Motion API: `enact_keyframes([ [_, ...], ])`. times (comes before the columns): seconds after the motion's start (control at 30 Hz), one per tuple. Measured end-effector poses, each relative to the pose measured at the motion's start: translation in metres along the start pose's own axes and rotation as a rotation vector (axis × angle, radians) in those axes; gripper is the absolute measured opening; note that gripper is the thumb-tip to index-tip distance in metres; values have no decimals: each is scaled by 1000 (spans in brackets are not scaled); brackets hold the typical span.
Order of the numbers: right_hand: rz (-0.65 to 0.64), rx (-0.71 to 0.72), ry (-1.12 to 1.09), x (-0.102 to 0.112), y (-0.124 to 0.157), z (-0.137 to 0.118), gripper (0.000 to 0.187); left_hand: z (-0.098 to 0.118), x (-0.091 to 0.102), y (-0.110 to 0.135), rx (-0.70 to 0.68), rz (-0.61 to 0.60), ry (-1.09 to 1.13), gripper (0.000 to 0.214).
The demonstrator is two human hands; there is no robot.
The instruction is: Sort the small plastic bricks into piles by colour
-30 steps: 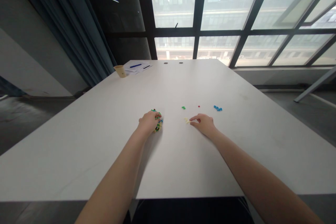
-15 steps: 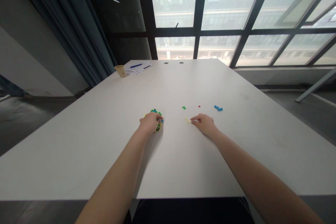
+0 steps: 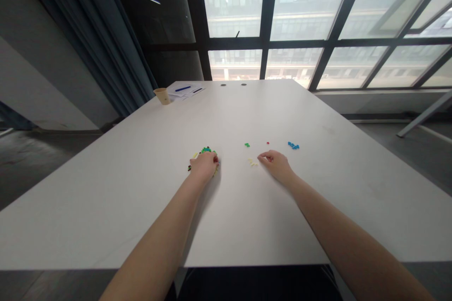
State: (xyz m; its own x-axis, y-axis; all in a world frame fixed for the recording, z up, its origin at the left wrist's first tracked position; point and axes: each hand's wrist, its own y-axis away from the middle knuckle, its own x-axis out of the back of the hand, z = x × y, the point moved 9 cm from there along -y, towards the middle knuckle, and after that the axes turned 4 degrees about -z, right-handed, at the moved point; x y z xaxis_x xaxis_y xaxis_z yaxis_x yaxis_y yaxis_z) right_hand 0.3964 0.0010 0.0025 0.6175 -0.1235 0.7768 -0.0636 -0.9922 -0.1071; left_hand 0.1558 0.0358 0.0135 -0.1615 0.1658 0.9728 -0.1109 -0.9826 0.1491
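A: What's under the left hand (image 3: 204,166)?
B: It's curled down over a heap of small plastic pieces (image 3: 205,150), mostly green, with some yellow, blue and red. The palm and fingers hide much of the heap, so I can't tell whether it's gripping any pieces or just resting on them.

A: And the right hand (image 3: 277,164)?
B: Loosely open, fingers lightly curled and pointing inward, with nothing visible in it. Its fingertips are just beside a few yellow pieces (image 3: 252,162), though they don't seem to touch them.

A: Anything else loose nearby?
B: Farther out, there's a small cluster of green pieces (image 3: 247,145), one tiny red piece (image 3: 267,143) and a cluster of blue pieces (image 3: 293,146). They're too small to make out their exact shapes.

A: And beyond that?
B: All of this lies on a long white table (image 3: 137,207). At its far corner are a paper cup (image 3: 162,96) and papers (image 3: 189,91) with a blue pen (image 3: 182,88) on them. A dark curtain (image 3: 106,42) hangs on one side, and tall gridded windows (image 3: 233,4) fill the far wall.
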Motion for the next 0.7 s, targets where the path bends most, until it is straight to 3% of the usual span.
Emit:
enact_keyframes([
  [0.3, -4, 4, 6, -2, -1, 0, 30, 15, 3, 7, -74, 62, -86, 18],
  [0.7, 4, 20, 12, -1, -1, -1, 29, 17, -3, 4, -131, 74, -58, 24],
])
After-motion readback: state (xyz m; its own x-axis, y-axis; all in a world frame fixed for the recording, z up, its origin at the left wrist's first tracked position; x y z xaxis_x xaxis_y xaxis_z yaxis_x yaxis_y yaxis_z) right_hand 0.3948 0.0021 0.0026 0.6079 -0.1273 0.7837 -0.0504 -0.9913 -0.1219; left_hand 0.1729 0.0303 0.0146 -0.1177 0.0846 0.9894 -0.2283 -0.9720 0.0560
